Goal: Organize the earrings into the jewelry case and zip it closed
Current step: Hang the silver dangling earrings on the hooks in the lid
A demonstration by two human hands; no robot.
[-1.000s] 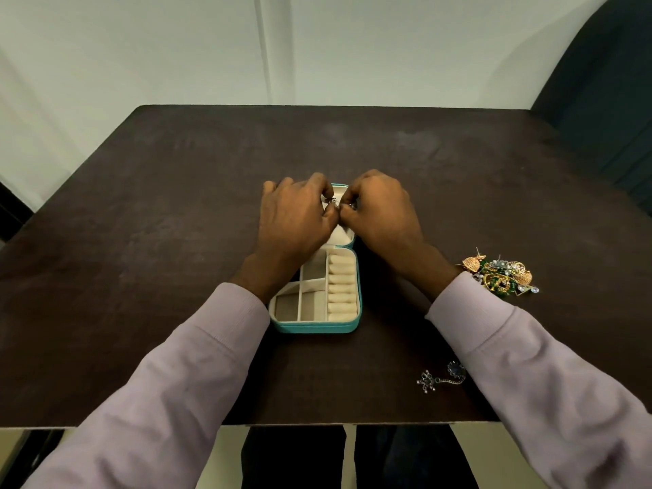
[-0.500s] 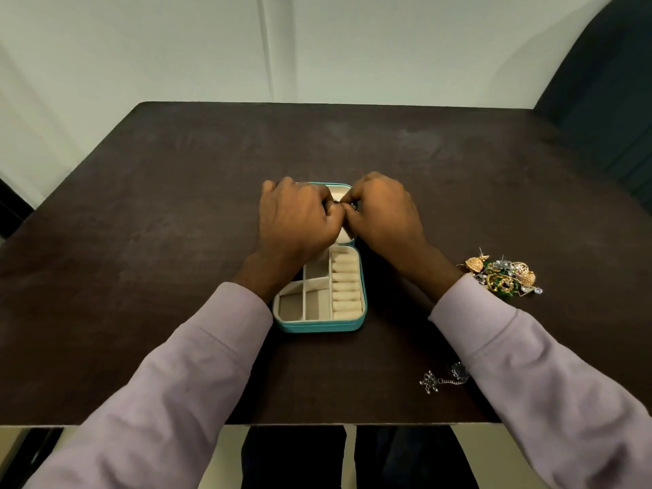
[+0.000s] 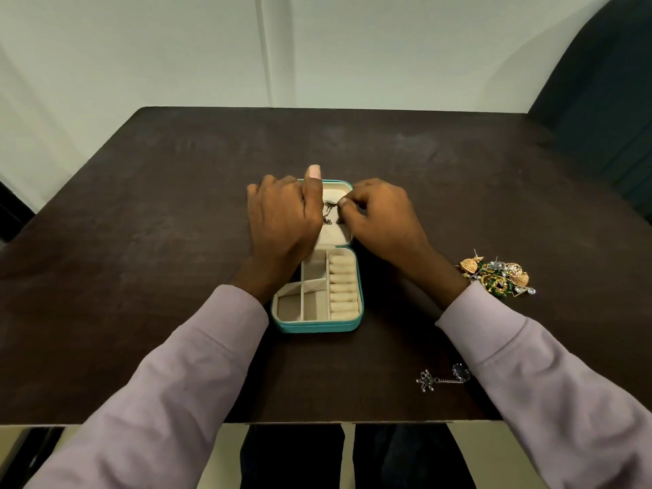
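Note:
A teal jewelry case (image 3: 319,326) lies open in the middle of the dark table, with cream compartments and ring rolls in its near half. A dark silver earring (image 3: 328,212) hangs against the cream lining of the far lid half. My left hand (image 3: 282,220) rests flat over the lid's left side, fingers spread, thumb raised. My right hand (image 3: 379,220) pinches the top of that earring at the lid's right side. A pile of gold and green earrings (image 3: 495,275) lies to the right. A silver chain earring (image 3: 442,378) lies near the front edge.
The table's front edge (image 3: 317,423) runs just below the silver chain earring. A dark teal chair back (image 3: 607,100) stands at the far right. A pale wall rises behind the table.
My hands were pressed together over the lid; now they have parted. My left hand has spread flat and the earring shows on the lid lining.

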